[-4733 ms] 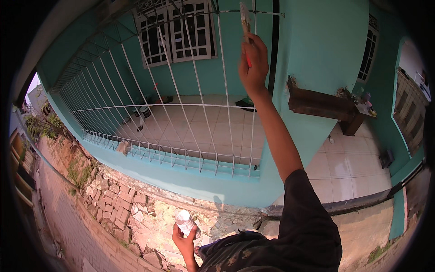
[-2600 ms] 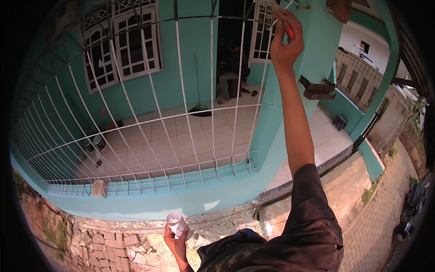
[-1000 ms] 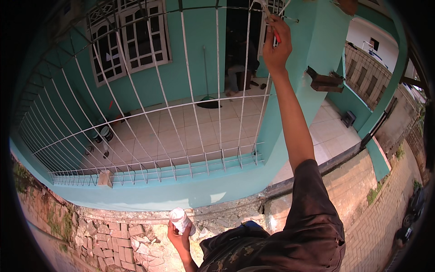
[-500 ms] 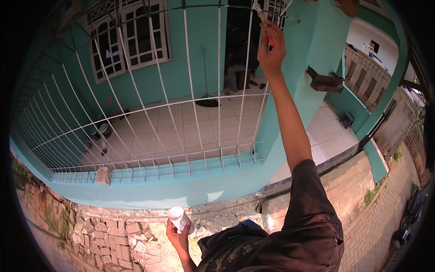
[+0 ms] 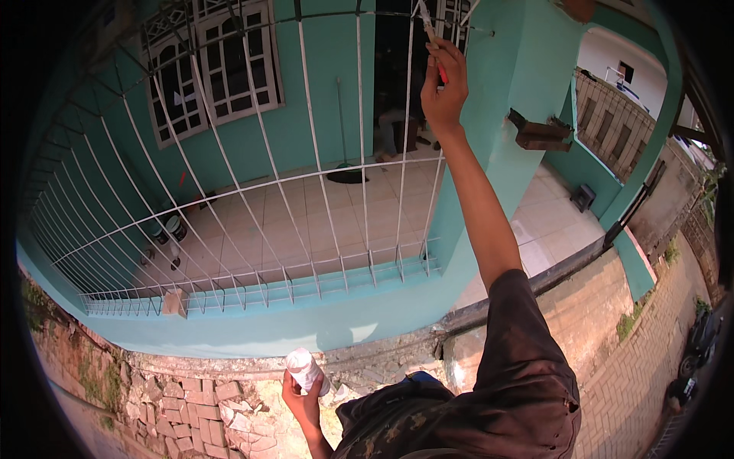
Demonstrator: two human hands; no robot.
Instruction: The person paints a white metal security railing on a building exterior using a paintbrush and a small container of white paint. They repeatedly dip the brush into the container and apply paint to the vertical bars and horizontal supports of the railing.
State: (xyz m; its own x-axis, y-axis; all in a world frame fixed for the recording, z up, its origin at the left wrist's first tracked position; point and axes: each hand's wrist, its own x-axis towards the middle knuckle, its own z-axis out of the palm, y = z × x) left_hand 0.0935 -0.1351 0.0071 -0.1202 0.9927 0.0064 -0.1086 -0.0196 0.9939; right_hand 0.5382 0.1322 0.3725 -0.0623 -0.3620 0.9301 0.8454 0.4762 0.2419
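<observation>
My right hand (image 5: 446,86) is raised high and closed around a paintbrush (image 5: 430,30) with a red part on its handle. The bristles point up, against or very close to a bar of the metal grille (image 5: 358,170). Most of the lower bars are white, while the upper crossbar and the bar tops look dark. Low in front of my body, my left hand (image 5: 304,399) grips a white cup-like container (image 5: 304,369) smeared with white; what is inside cannot be made out.
Behind the grille lie a tiled porch, a broom (image 5: 345,173), buckets (image 5: 176,227) and a window (image 5: 218,69). A brown bracket (image 5: 539,133) juts from the turquoise pillar on the right. Broken paving (image 5: 195,417) covers the ground below. A motorbike (image 5: 696,344) stands far right.
My right hand and the brush have moved slightly left and up along the bar. The left hand still holds the container in nearly the same place.
</observation>
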